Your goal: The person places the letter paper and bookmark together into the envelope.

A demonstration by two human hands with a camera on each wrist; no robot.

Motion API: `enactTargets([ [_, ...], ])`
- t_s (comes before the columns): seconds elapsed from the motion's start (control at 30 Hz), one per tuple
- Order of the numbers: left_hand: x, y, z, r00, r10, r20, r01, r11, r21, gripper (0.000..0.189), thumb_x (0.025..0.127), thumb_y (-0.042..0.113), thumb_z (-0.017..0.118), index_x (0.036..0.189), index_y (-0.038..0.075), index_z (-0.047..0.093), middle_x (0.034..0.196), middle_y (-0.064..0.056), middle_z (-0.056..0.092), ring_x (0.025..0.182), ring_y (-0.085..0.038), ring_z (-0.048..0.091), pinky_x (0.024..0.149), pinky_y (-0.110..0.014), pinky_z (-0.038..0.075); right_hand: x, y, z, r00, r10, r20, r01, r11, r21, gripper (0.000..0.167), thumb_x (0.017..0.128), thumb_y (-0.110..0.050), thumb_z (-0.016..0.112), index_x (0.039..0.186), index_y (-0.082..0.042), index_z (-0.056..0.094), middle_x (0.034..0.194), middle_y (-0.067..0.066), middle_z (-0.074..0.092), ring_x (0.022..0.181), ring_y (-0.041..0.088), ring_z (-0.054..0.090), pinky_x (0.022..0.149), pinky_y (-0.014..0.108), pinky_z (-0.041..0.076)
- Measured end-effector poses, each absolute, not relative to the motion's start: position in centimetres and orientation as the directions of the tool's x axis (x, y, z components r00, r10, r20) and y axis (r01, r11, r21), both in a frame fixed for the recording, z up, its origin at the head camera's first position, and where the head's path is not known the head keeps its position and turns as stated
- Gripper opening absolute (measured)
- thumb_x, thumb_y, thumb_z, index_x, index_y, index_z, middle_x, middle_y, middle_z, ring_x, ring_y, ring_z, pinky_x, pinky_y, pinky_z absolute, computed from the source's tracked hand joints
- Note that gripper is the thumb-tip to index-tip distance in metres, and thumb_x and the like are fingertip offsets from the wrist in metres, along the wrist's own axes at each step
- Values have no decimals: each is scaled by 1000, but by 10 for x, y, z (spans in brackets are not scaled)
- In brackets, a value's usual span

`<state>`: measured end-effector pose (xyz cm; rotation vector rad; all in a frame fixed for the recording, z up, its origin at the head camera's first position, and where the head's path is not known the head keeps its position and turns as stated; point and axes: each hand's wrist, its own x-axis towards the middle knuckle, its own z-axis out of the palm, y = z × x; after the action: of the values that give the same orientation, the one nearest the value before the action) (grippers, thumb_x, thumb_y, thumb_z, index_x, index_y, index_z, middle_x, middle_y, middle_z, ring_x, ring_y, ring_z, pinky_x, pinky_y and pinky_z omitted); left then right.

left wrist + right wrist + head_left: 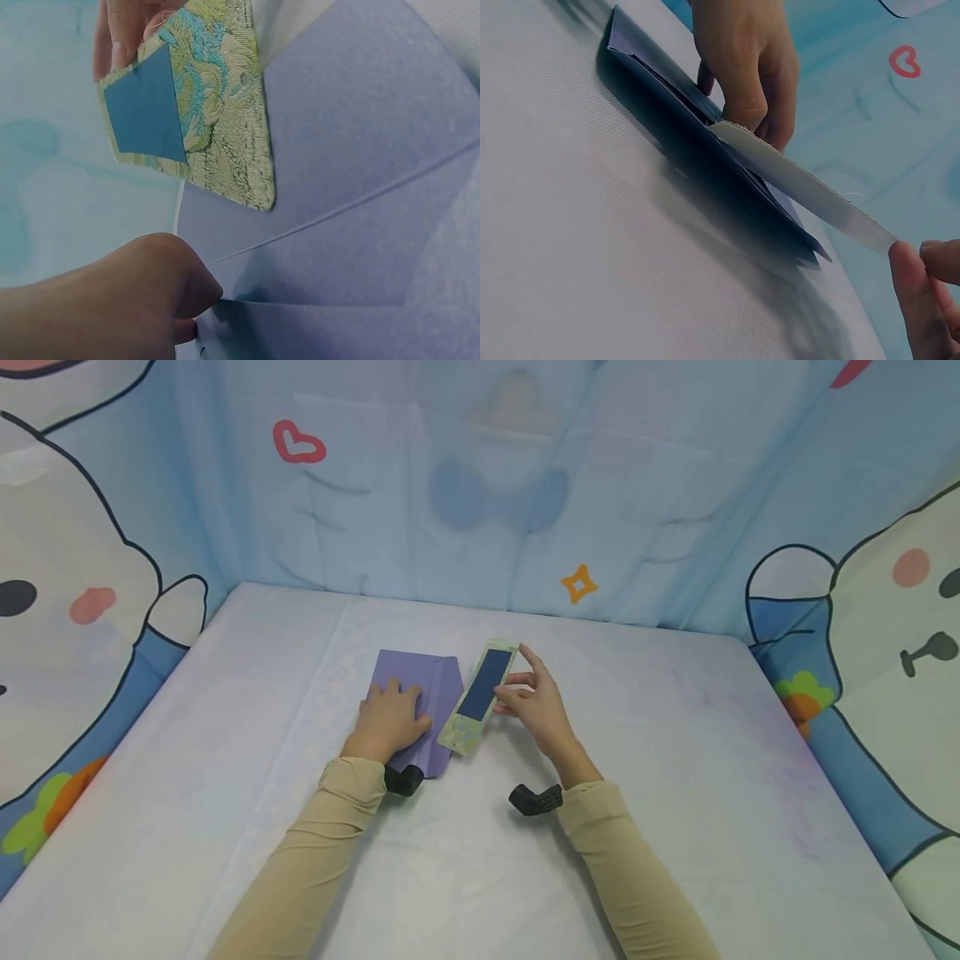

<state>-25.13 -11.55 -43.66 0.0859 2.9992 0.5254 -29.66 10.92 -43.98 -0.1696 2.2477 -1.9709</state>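
Note:
A purple paper envelope (405,670) lies on the white-covered table, its flap side at the right. My left hand (387,720) rests on it with spread fingers; in the left wrist view the thumb (191,277) is at a folded edge of the paper. My right hand (536,702) pinches the far right edge of a yellow-green embroidered bookmark (467,732) between thumb and fingers. A dark blue panel (486,685) covers much of the bookmark's face. Tilted, the bookmark has its lower end over the envelope's right part; the right wrist view shows its pale edge (802,176) raised above the table.
The white tabletop (675,760) spreads around both hands. Behind and at the sides hangs a light blue curtain (360,510) with cartoon figures. A black wrist device (536,799) sits at the right cuff and another (404,780) at the left cuff.

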Motion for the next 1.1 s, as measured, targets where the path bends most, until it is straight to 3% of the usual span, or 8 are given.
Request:
enactTargets([
  [0.5, -251, -115, -436, -995, 69, -75, 40, 942, 334, 54, 89, 32, 52, 137, 9, 49, 142, -24, 40, 131, -51, 34, 96, -65, 37, -290, 94, -447, -965, -246, -84, 38, 187, -982, 85, 87, -2, 64, 153, -27, 16, 119, 15, 49, 84, 15, 65, 74, 35, 57],
  [1.1, -252, -114, -437, -996, 57, -69, 32, 946, 322, 53, 89, 35, 55, 136, 10, 51, 142, -23, 41, 131, -49, 35, 98, -64, 36, -283, 81, -451, -955, -282, -93, 23, 241, -970, 82, 87, -3, 64, 153, -24, 19, 120, 16, 49, 81, 10, 65, 75, 35, 57],
])
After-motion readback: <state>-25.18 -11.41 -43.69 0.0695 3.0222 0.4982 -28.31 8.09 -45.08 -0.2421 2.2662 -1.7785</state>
